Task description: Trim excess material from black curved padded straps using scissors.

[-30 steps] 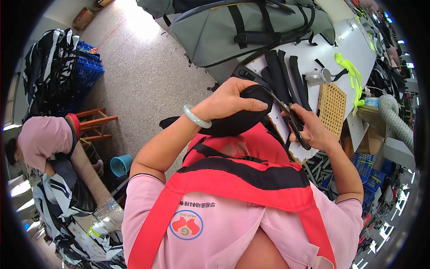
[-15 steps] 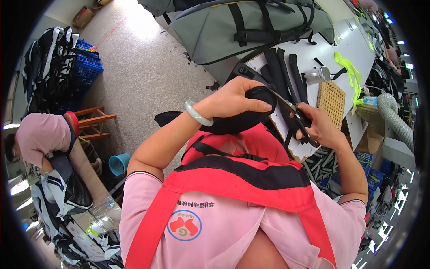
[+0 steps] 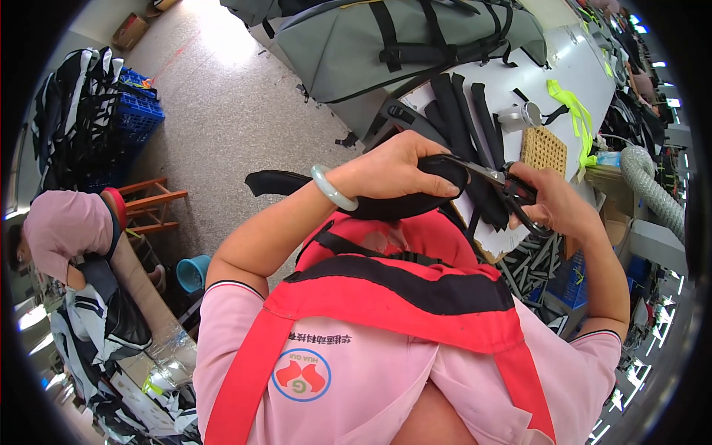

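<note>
A curved black padded fabric strap [image 3: 356,196] was gripped by the left hand [image 3: 393,167], fingers closed over it, held above the red apron [image 3: 400,289] at the near edge of the white counter [image 3: 571,74]. Black-handled metal scissors [image 3: 508,189] were clasped in the right hand [image 3: 552,204], blades touching the strap's end. 3 long black straps [image 3: 463,111] and a tan woven mat [image 3: 544,148] lay on the counter.

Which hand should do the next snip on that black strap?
Probably the right hand: its fingers already hold the scissors, blades at the black strap. The left hand is busy gripping the strap, so it best steadies it.
</note>
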`<control>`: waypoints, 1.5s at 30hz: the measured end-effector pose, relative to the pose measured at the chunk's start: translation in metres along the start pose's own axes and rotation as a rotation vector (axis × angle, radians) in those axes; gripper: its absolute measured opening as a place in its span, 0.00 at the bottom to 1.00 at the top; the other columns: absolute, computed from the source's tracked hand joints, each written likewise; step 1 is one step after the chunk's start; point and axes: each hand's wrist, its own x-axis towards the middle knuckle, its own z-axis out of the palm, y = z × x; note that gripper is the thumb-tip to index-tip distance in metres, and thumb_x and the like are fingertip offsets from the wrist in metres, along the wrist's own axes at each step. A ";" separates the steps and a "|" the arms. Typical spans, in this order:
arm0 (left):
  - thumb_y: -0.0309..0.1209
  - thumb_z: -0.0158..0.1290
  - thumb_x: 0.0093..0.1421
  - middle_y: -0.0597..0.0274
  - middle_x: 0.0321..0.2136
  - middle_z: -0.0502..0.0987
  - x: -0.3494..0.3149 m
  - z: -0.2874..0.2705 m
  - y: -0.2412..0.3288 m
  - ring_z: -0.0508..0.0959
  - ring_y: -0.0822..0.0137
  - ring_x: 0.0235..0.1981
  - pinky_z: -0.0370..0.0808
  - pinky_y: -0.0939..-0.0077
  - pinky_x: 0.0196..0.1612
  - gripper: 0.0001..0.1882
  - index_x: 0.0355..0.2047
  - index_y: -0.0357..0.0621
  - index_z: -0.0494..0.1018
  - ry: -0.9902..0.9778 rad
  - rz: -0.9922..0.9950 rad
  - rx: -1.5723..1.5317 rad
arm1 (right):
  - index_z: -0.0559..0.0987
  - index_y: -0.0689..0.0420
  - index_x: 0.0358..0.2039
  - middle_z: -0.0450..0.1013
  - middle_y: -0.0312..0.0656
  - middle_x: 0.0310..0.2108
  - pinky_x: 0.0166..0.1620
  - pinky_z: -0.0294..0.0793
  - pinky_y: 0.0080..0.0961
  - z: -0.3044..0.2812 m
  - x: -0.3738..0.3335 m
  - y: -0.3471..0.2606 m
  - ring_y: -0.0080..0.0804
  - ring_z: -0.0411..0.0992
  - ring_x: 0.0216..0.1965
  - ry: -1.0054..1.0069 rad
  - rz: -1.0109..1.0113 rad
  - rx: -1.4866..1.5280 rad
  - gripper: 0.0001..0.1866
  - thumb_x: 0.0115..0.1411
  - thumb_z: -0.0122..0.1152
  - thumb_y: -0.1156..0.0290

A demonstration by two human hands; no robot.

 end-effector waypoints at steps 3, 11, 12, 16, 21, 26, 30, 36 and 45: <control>0.29 0.62 0.56 0.71 0.29 0.76 0.000 0.003 0.001 0.71 0.81 0.32 0.70 0.83 0.38 0.12 0.37 0.34 0.77 -0.008 0.001 0.017 | 0.71 0.62 0.37 0.60 0.40 0.18 0.27 0.61 0.30 -0.005 -0.003 -0.003 0.33 0.58 0.22 -0.001 -0.006 -0.006 0.31 0.43 0.76 0.54; 0.30 0.62 0.53 0.68 0.23 0.77 0.000 0.008 0.001 0.72 0.80 0.26 0.71 0.82 0.32 0.13 0.33 0.32 0.78 0.007 0.023 0.048 | 0.73 0.62 0.37 0.65 0.42 0.18 0.27 0.64 0.33 -0.026 -0.001 -0.027 0.40 0.64 0.21 -0.073 0.008 -0.164 0.28 0.43 0.76 0.57; 0.30 0.62 0.53 0.68 0.22 0.77 -0.001 0.007 0.004 0.72 0.81 0.26 0.71 0.82 0.31 0.13 0.33 0.31 0.78 0.000 0.004 0.066 | 0.73 0.62 0.37 0.65 0.42 0.18 0.27 0.64 0.33 -0.027 -0.001 -0.029 0.40 0.64 0.21 -0.075 0.008 -0.165 0.28 0.43 0.76 0.57; 0.30 0.62 0.52 0.67 0.21 0.77 0.001 0.009 0.000 0.71 0.81 0.25 0.71 0.81 0.29 0.13 0.32 0.30 0.78 0.005 -0.002 0.043 | 0.71 0.62 0.34 0.64 0.41 0.17 0.27 0.63 0.29 -0.036 0.004 -0.022 0.35 0.60 0.20 -0.044 -0.011 -0.202 0.28 0.38 0.78 0.63; 0.30 0.63 0.51 0.67 0.21 0.77 0.006 0.009 0.002 0.72 0.81 0.25 0.71 0.81 0.30 0.13 0.31 0.30 0.78 0.014 -0.006 0.084 | 0.71 0.63 0.32 0.68 0.47 0.20 0.29 0.66 0.32 -0.050 0.009 -0.037 0.47 0.65 0.23 -0.065 -0.015 -0.301 0.27 0.37 0.78 0.64; 0.31 0.65 0.50 0.68 0.21 0.77 0.007 0.004 -0.008 0.72 0.80 0.25 0.72 0.80 0.31 0.13 0.29 0.32 0.78 0.061 -0.046 0.036 | 0.73 0.63 0.32 0.69 0.48 0.20 0.30 0.65 0.39 -0.051 0.021 -0.028 0.49 0.69 0.25 -0.086 -0.087 -0.390 0.29 0.39 0.77 0.55; 0.29 0.64 0.52 0.69 0.28 0.78 0.006 -0.003 -0.007 0.73 0.79 0.31 0.72 0.82 0.38 0.14 0.37 0.35 0.78 0.049 -0.007 -0.042 | 0.71 0.63 0.35 0.66 0.46 0.20 0.30 0.66 0.35 -0.044 0.024 -0.019 0.49 0.66 0.24 -0.062 -0.032 -0.235 0.29 0.38 0.78 0.63; 0.27 0.64 0.53 0.67 0.38 0.77 0.003 -0.012 -0.004 0.73 0.76 0.41 0.69 0.81 0.49 0.19 0.45 0.38 0.76 0.020 0.040 -0.079 | 0.70 0.59 0.44 0.69 0.44 0.28 0.35 0.68 0.36 -0.020 0.019 0.005 0.46 0.70 0.30 0.277 -0.205 -0.414 0.35 0.38 0.76 0.59; 0.30 0.64 0.53 0.67 0.37 0.78 0.010 -0.009 -0.008 0.74 0.76 0.40 0.70 0.80 0.48 0.18 0.44 0.38 0.78 -0.027 -0.001 -0.078 | 0.69 0.56 0.42 0.71 0.43 0.29 0.36 0.69 0.39 -0.022 0.028 0.001 0.46 0.71 0.34 0.269 -0.238 -0.605 0.31 0.39 0.74 0.59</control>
